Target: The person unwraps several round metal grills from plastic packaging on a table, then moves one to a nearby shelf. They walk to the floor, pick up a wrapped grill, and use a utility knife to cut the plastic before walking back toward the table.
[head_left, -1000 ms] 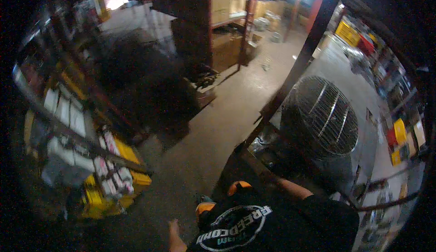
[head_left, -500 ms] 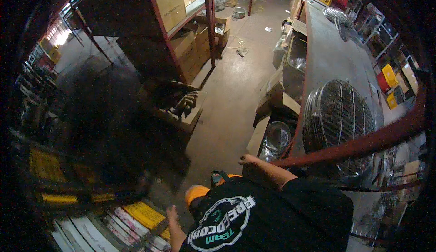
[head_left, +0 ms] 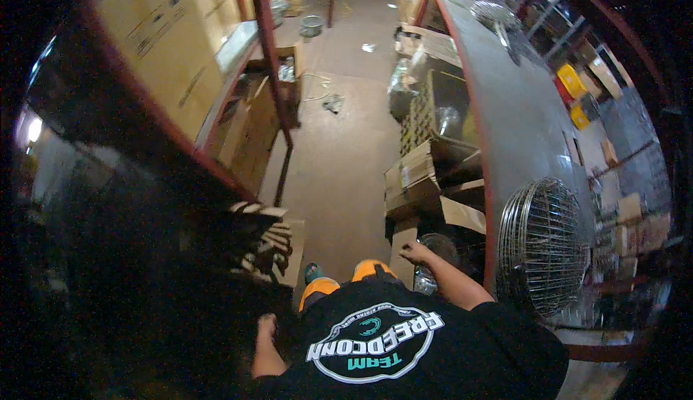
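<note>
I'm prob. walking the aisle [head_left: 350, 162], R hand [head_left: 417, 253] nr open box [head_left: 401, 245] by L edge of grey shelf [head_left: 516, 111], L hand [head_left: 266, 326] apart, can't tell either's fingers, next move needs elbow rm.

I have my right hand [head_left: 415, 252] near an open carton [head_left: 404, 274] below centre, my left hand [head_left: 266, 326] lower left of it; wire grids [head_left: 545, 248] sit lower right, boxes [head_left: 155, 46] upper left.

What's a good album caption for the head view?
Storage aisle: left hand low, right hand near an open carton, round wire grilles on the grey surface.
</note>
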The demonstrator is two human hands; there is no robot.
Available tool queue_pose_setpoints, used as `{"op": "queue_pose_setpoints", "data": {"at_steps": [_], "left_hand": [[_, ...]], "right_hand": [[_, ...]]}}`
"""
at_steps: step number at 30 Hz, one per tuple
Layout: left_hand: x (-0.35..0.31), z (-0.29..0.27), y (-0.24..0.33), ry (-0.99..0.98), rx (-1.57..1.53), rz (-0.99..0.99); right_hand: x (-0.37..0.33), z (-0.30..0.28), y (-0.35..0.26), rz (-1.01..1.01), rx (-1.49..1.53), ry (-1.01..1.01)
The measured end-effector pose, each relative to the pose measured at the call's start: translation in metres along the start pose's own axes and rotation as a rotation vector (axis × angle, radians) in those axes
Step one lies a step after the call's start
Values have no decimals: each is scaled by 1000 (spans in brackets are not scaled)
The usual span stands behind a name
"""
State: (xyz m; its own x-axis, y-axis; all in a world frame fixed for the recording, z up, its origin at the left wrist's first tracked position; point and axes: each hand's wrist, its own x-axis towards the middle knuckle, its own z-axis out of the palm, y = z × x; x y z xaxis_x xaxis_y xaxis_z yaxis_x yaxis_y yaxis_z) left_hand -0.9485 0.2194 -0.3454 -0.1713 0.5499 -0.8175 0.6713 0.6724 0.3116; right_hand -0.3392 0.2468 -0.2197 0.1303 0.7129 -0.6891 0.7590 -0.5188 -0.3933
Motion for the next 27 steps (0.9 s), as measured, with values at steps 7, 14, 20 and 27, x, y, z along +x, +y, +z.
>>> {"op": "queue_pose_setpoints", "data": {"at_steps": [7, 14, 20, 27], "left_hand": [[94, -123, 412, -140, 165, 451], [191, -53, 591, -272, -342, 195], [248, -12, 618, -290, 20, 165], [353, -20, 706, -373, -175, -216]], "right_hand": [[19, -6, 104, 469, 330, 309], [145, -145, 82, 260, 480, 217], [292, -407, 27, 138, 367, 308], [439, -599, -25, 165, 563, 511]]}}
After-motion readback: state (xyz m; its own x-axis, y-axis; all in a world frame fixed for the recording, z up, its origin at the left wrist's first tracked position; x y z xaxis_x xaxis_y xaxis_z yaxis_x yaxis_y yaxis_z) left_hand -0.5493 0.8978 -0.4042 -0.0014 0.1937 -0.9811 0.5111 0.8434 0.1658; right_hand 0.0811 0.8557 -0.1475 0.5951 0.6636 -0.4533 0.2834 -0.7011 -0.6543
